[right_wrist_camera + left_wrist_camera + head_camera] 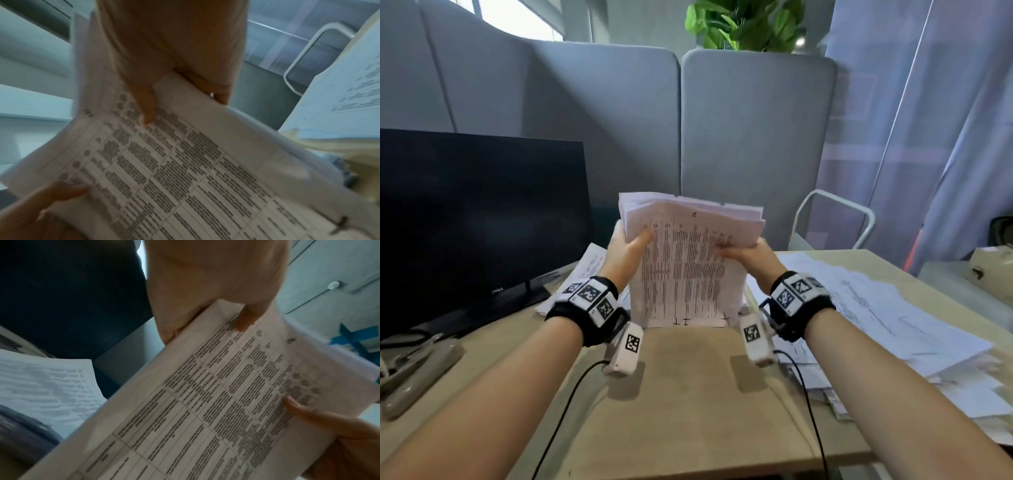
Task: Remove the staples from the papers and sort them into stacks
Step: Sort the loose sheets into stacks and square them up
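A thick bundle of printed papers [685,260] stands upright on its bottom edge at the middle of the desk, its front page covered in a table of text. My left hand [628,251] grips its left side, thumb on the front page. My right hand [744,255] grips the right side the same way. In the left wrist view the left thumb [244,321] presses the bundle [205,402] and the right thumb [298,407] shows at the far side. The right wrist view shows the right thumb [147,107] on the page [185,170]. No staple can be made out.
A dark monitor [476,212] stands at the left. Loose sheets [585,270] lie by its foot. A sprawling pile of papers [887,315] covers the desk's right side. A metal stapler-like tool [410,366] lies at the left edge. Grey partition panels [753,137] close the back.
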`<state>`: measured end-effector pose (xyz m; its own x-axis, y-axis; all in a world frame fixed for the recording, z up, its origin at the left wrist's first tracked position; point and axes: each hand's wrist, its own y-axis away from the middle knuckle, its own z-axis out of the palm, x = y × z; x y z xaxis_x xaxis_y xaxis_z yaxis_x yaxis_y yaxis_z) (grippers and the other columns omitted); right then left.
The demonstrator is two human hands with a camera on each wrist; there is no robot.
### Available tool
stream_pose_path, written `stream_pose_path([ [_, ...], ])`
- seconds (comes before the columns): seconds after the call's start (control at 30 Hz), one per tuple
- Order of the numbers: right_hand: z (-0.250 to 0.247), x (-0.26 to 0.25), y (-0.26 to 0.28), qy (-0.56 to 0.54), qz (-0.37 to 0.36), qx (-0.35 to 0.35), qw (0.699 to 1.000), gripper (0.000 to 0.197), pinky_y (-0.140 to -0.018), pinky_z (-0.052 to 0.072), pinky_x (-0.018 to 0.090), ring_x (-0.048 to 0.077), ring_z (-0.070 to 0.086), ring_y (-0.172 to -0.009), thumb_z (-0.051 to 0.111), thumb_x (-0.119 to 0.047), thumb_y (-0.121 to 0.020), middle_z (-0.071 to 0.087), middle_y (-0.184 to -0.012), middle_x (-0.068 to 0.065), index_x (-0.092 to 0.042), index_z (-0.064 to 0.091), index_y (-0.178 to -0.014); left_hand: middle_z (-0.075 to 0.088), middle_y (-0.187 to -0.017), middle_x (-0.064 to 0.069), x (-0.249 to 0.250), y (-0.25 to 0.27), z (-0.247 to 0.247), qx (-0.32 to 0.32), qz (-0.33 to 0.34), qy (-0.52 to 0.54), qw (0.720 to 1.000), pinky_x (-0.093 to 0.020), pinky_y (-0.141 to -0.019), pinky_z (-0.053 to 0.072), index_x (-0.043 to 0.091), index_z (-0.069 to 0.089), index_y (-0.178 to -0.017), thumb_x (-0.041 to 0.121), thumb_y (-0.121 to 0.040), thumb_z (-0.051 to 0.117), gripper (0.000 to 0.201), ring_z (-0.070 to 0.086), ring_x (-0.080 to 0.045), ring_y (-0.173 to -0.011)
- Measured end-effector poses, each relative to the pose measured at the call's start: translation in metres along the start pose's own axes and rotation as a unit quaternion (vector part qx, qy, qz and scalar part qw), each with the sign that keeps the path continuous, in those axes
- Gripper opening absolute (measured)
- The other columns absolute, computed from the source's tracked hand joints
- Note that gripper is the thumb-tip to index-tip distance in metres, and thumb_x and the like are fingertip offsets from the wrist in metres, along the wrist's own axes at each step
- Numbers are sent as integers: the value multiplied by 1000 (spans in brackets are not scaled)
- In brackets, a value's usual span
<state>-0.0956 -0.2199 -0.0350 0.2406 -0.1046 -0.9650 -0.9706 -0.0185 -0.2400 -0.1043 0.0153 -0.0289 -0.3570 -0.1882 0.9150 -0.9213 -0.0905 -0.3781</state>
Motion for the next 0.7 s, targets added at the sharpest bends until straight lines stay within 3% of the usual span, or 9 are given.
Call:
stream_pose_path([
  [0.07, 5, -1, 5, -35, -19, 48, 998, 15, -83, 58, 40, 15, 72, -83, 75, -7, -82, 74, -91, 5, -10, 70, -96, 66, -108, -8, -2, 1, 2, 13, -6, -13, 1000, -42, -85, 56, 13, 52, -115, 20, -87, 56, 28, 66, -24, -101],
  [0.13, 5, -8, -2, -105, -26, 120, 987, 10, -67, 57, 33, 13, 70, -70, 71, -7, -87, 72, -83, 5, -5, 69, -96, 63, -110, -7, -9, -6, -1, 94, -38, 3, 995, -34, -83, 53, 12, 50, -115, 24, -86, 64, 35, 64, -23, -102],
  [0.2, 2, -14, -12, -227, 13, 179, 957, 38, -65, 59, 33, 19, 71, -77, 78, -13, -82, 72, -94, 11, 1, 62, -114, 58, -117, -5, -16, -7, -6, 136, -105, 23, 985, -32, -81, 48, 11, 48, -123, 41, -76, 74, 62, 58, -18, -99],
  [0.27, 3, -13, -16, -338, 71, 144, 927, 65, -68, 60, 41, 28, 71, -85, 86, -23, -71, 70, -103, 16, 0, 56, -124, 61, -114, -3, -21, -4, -5, 71, -161, 114, 978, -29, -72, 44, 12, 51, -116, 41, -79, 75, 52, 57, -13, -90],
  [0.37, 17, -5, -8, -378, 90, 59, 919, 27, -73, 59, 41, 27, 71, -83, 70, -17, -87, 73, -99, 15, -1, 66, -109, 68, -112, -7, -18, 5, 0, 47, -137, 259, 955, -33, -79, 56, 8, 58, -114, 6, -92, 59, 22, 67, -20, -96],
  [0.5, -6, 16, -5, -317, 49, 47, 946, 38, -73, 58, 32, 26, 69, -92, 71, -6, -81, 73, -103, 11, -2, 64, -119, 67, -111, -4, -12, 6, -28, 114, -49, 194, 973, -38, -82, 54, 10, 54, -115, -5, -92, 49, 28, 65, -22, -104],
  [0.57, -21, 25, -3, -226, 27, 21, 974, 41, -69, 58, 31, 28, 68, -93, 76, -10, -76, 74, -103, 8, -7, 64, -116, 67, -116, -3, -14, 7, -47, 93, -28, 155, 983, -38, -82, 55, 14, 55, -118, -4, -91, 51, 32, 65, -22, -106],
  [0.63, -23, 28, 5, -138, 25, -45, 989, 55, -82, 58, 37, 31, 68, -102, 83, -17, -69, 72, -112, 12, -3, 63, -119, 67, -118, -2, -15, 13, -57, 64, -6, 136, 989, -36, -83, 55, 17, 57, -119, -3, -91, 52, 34, 66, -19, -105],
  [0.7, -20, 33, 11, -85, 14, -70, 994, 49, -86, 56, 36, 31, 67, -106, 80, -13, -75, 71, -113, 15, -1, 64, -119, 69, -114, -1, -23, 17, -62, 47, 3, 113, 993, -34, -83, 54, 19, 59, -117, 0, -91, 52, 32, 67, -18, -103],
])
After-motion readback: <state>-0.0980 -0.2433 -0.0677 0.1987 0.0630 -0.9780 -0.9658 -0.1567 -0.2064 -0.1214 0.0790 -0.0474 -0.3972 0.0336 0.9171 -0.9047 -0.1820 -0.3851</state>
